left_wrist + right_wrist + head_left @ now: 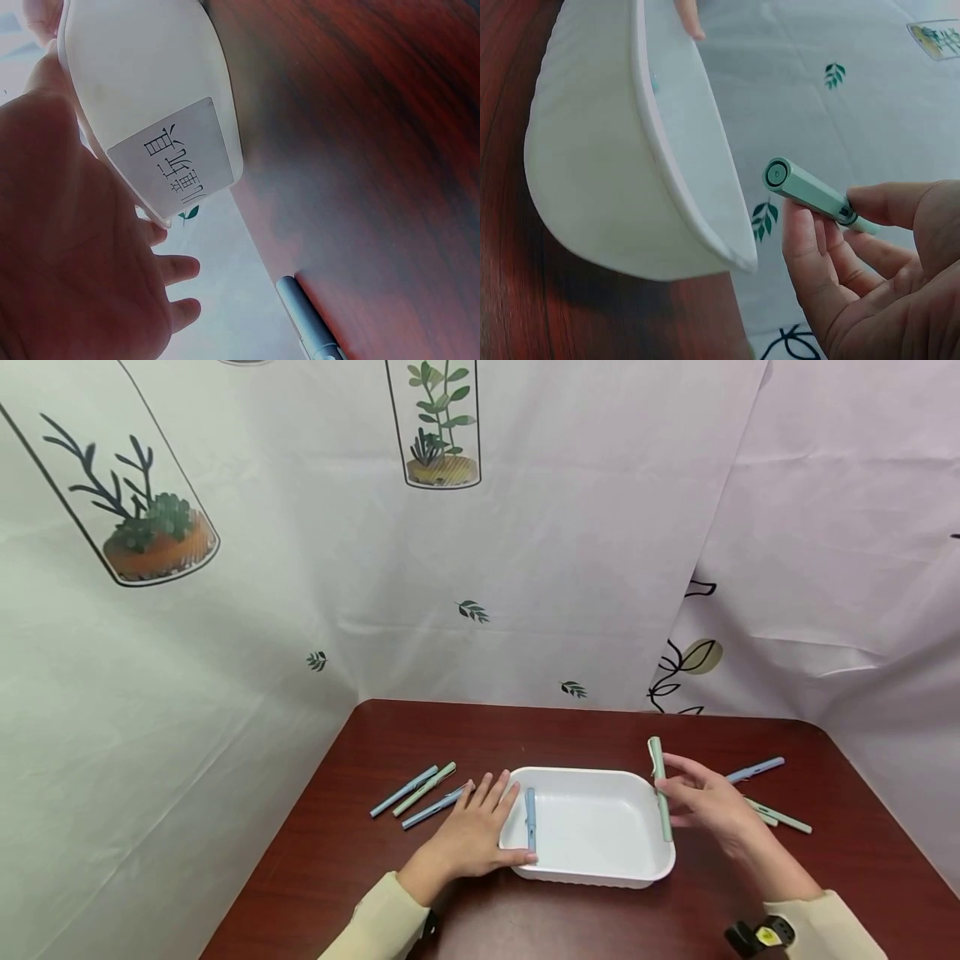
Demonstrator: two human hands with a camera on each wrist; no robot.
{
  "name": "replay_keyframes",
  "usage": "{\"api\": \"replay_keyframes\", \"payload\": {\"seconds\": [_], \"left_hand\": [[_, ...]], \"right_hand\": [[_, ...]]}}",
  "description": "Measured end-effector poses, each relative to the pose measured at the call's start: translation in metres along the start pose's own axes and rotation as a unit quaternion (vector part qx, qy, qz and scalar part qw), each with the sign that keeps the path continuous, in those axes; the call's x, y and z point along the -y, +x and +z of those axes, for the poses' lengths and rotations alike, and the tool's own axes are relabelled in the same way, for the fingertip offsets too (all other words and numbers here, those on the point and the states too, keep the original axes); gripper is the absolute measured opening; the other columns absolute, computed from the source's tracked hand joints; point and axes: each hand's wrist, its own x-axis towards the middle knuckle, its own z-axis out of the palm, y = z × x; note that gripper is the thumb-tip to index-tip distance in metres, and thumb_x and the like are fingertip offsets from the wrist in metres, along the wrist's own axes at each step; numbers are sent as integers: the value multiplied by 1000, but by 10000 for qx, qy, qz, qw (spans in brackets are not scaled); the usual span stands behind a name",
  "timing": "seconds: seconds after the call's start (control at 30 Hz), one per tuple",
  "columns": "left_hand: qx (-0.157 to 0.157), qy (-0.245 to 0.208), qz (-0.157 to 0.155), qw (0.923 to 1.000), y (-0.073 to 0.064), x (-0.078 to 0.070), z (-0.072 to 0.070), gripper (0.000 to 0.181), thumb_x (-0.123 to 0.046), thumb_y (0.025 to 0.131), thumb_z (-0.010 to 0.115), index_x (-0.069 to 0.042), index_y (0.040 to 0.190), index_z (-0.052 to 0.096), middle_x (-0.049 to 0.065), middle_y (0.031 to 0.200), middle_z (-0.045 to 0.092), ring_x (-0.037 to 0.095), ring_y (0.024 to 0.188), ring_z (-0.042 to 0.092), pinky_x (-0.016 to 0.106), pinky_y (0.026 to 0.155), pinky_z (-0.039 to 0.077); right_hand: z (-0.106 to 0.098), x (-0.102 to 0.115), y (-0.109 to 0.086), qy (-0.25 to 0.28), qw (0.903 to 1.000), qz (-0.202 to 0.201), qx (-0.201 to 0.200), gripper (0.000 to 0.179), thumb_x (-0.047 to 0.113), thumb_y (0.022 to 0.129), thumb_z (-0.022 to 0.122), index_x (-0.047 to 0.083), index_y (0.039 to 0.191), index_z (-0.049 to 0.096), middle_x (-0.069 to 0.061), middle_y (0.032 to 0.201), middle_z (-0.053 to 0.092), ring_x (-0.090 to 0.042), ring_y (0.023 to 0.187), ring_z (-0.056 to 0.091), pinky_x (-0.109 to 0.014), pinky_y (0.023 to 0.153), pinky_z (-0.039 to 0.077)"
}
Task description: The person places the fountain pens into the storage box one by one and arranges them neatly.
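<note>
Between thumb and fingers my right hand [705, 802] pinches a light green pen [660, 789], held upright at the right rim of the white tray [592, 881]. The right wrist view shows the green pen [810, 190] end-on, beside the tray's outer wall [600, 150]. My left hand [476, 835] rests with spread, straight fingers on the tray's left rim, its thumb over the front left corner. Inside the tray, along the left side, lies one blue pen [531, 818]. In the left wrist view a label with writing [176, 157] marks the tray's outer wall.
Left of the tray lie two blue pens [403, 792] [435, 807] and a green pen [424, 789]. Behind my right hand are a blue pen [757, 769] and green pens [783, 817]. A patterned white curtain [525, 568] hangs behind the dark red table [300, 877].
</note>
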Motion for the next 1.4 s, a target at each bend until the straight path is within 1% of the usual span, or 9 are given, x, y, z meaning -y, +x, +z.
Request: {"api": "replay_keyframes", "payload": {"seconds": [0.2,0.3,0.53,0.67,0.77,0.9,1.03,1.2,1.4], "left_hand": [[-13,-19,2,10000,0,0,0,105,-80,87,50,-14,163,21,11,170,15,36,155,15,58,122,17],[-55,-27,35,10000,0,0,0,104,-79,87,52,-13,163,22,12,169,16,36,155,16,58,122,18],[-77,38,34,10000,0,1,1,104,-80,87,51,-14,163,22,11,170,15,36,155,16,58,122,18],[-100,36,59,9999,-1,1,1,104,-79,87,51,-13,163,22,12,169,16,37,155,17,58,122,19],[-125,33,90,9999,-1,1,0,104,-79,88,52,-12,162,24,13,169,18,38,154,18,59,121,19],[-99,57,58,9999,-1,0,-1,104,-79,87,52,-13,162,24,12,169,17,37,155,17,58,122,18],[-45,57,-2,10000,-1,-1,-1,104,-80,87,51,-15,163,22,11,170,15,36,155,15,57,122,17],[-36,75,-17,10000,0,-1,0,105,-80,87,51,-15,163,22,10,170,15,36,155,15,57,123,16],[-54,79,-19,10000,0,-1,1,105,-81,87,50,-15,163,21,10,170,15,36,155,15,57,122,17]], "right_hand": [[13,4,2,-239,9996,145,-7,67,22,101,64,0,155,31,-24,116,64,-22,89,66,-38,74,61],[19,5,3,-262,9995,183,-3,66,21,101,63,0,155,32,-25,116,63,-22,90,66,-40,75,61],[33,3,8,-156,9997,203,8,64,17,101,61,-3,154,31,-21,112,61,-26,96,67,-42,75,61],[41,4,8,-132,9998,144,68,63,15,100,61,-6,152,32,-18,107,61,-23,93,67,-41,74,61],[46,4,8,-101,9998,155,83,62,14,100,62,-5,152,34,-19,106,61,-23,91,67,-41,73,62],[53,3,9,-28,9998,181,123,60,12,99,62,-4,151,36,-19,105,61,-24,91,67,-41,73,61],[59,1,11,12,9997,215,140,60,13,99,63,-4,151,37,-16,104,62,-22,88,67,-41,71,61],[64,-2,14,62,9997,110,213,60,12,99,62,-6,150,37,-15,102,62,-21,86,66,-41,69,61],[70,-4,15,109,9997,100,202,57,9,99,62,-5,150,39,-14,100,62,-21,85,66,-41,68,61]]}}
